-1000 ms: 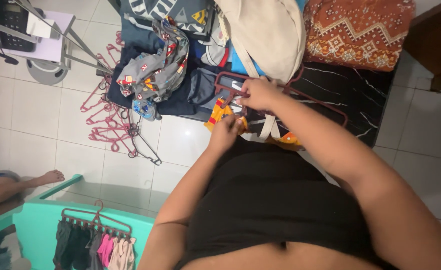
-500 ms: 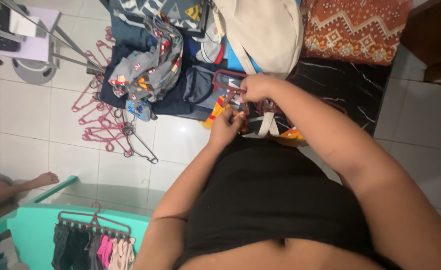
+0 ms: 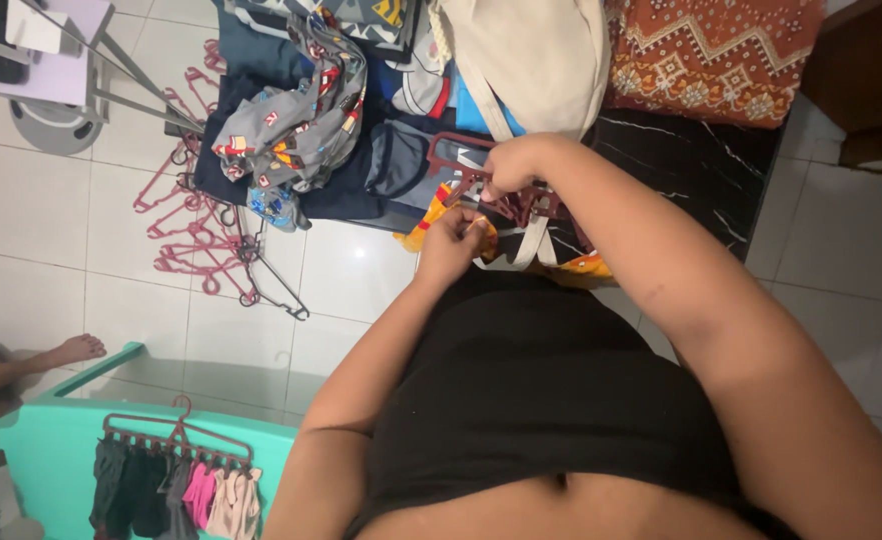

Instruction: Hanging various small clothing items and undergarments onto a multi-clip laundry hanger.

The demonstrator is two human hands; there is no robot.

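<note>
Right hand: the right hand [image 3: 513, 165] is curled shut over the top of a dark red plastic hanger [image 3: 458, 158], fingers bent down around its frame, just in front of the person's chest.
Left hand: the left hand [image 3: 451, 240] sits just below the right, fingers pinched together on the yellow-and-orange garment [image 3: 431, 222]; the pinch is tight, though how much cloth is inside it cannot be told.
Hanger: it lies between the two hands and the clothes pile, partly hidden by the right hand, with pale cloth straps [image 3: 529, 240] hanging beneath it.
Garment: bright yellow and orange, bunched under both hands, one end showing near the left hand and another edge [image 3: 589, 268] at the right, over the dark marbled surface [image 3: 706, 180].
Clothes pile: a heap of laundry [image 3: 361, 130] on the white tiled floor [image 3: 51, 240], with a grey printed piece [image 3: 291, 130] on top (cartoon-like patches in red and yellow) and navy cloth under it.
Bag: a cream cloth bag [image 3: 541, 60] rests beyond the right hand.
Spare hangers: a tangle of pink hangers [image 3: 191, 220] lies on the tiles left of the pile, well apart from the hands.
Lower left: a multi-clip hanger [image 3: 176, 440] with small garments hangs against a turquoise surface [image 3: 51, 450].
Other person: a bare foot [image 3: 71, 350] rests on the floor at the left edge.
</note>
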